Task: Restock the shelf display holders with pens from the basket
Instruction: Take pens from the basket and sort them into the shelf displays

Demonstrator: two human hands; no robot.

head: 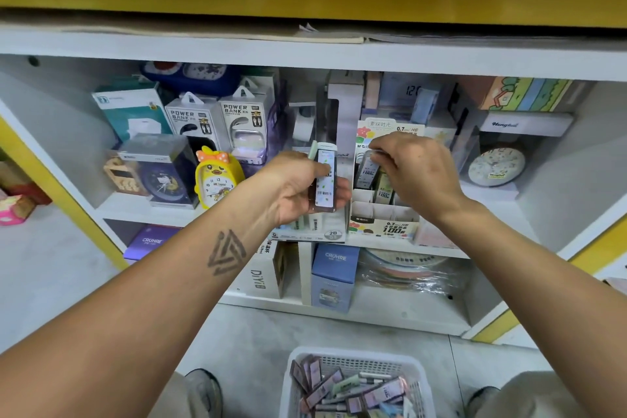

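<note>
Here the left hand (298, 187) grips a small stack of flat, glossy pen packs (325, 180), fingers curled round them, long axis upright toward twelve o'clock. At three o'clock of it the right hand (415, 170) pinches another slim rectangular pack (368, 169) between thumb and fingertips, upright and slightly tilted, in the cardboard display holder (383, 214) with its divided slots. At six o'clock, the white perforated plastic basket (412, 368) holds more packs.

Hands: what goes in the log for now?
left hand: holds packs | right hand: puts pack in holder | basket: packs left
</note>
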